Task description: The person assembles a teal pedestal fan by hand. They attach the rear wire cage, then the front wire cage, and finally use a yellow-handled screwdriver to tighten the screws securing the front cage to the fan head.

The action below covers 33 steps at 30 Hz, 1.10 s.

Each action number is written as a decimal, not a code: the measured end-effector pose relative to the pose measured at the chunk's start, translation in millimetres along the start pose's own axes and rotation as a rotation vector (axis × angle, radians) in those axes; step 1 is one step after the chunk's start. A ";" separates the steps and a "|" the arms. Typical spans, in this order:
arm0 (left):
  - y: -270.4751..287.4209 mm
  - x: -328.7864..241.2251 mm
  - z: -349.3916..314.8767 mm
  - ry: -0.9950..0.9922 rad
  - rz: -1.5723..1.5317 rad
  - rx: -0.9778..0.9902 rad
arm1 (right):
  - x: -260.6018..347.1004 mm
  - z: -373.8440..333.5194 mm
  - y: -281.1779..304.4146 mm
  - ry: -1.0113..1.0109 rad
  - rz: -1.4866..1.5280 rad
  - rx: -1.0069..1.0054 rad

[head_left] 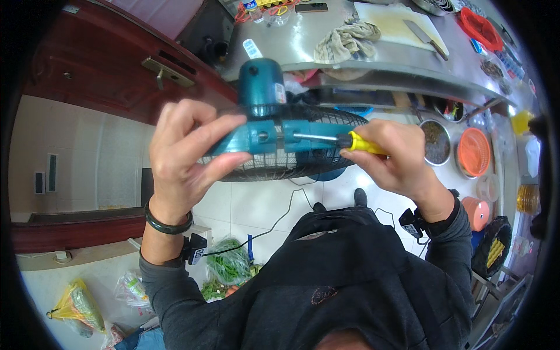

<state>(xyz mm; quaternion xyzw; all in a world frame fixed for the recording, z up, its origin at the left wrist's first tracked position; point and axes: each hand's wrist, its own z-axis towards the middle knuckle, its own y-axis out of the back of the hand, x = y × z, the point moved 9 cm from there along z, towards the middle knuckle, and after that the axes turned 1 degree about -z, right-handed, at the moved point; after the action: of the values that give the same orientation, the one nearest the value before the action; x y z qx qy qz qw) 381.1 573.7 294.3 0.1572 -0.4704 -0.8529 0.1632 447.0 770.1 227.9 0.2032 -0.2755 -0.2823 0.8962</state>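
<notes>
A teal electric fan [274, 125] with a black wire grille [280, 169] is held up in front of me. My left hand [186, 154] grips the fan's teal housing and the grille's left side. My right hand [394, 157] is closed around the yellow handle of a screwdriver [344, 140]. The screwdriver's metal shaft lies level and its tip meets the fan's housing near the middle. A dark bangle sits on my left wrist. The fan's black cord [280, 219] hangs down toward the floor.
A steel counter [303, 44] behind the fan carries a crumpled towel [347, 38], a cutting board with a cleaver [424, 32] and a red basket [481, 28]. Bowls and orange baskets [473, 153] stand on the tiled floor at right. Bags of greens [227, 265] lie at lower left.
</notes>
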 end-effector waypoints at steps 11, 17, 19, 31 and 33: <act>-0.4 -6.0 2.9 -0.042 0.014 0.003 | -8.9 7.5 9.1 -0.073 0.094 -0.031; -2.5 -0.4 1.9 0.012 0.025 0.083 | -52.6 -7.5 -41.4 -0.853 0.815 0.369; -1.3 -1.2 2.0 -0.002 0.030 0.075 | -47.6 -4.8 -40.5 -0.815 0.848 0.390; -3.5 -5.5 4.0 0.009 0.037 0.067 | -27.0 20.1 -18.8 -0.326 0.417 0.309; -3.8 -5.1 4.7 0.016 0.030 0.068 | -39.7 2.5 -36.3 -0.803 0.903 0.503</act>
<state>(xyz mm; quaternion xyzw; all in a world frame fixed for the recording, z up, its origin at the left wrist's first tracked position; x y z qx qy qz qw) 383.2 581.3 294.0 0.1623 -0.5003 -0.8325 0.1742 403.8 766.6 195.9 0.1497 -0.7045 0.1407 0.6793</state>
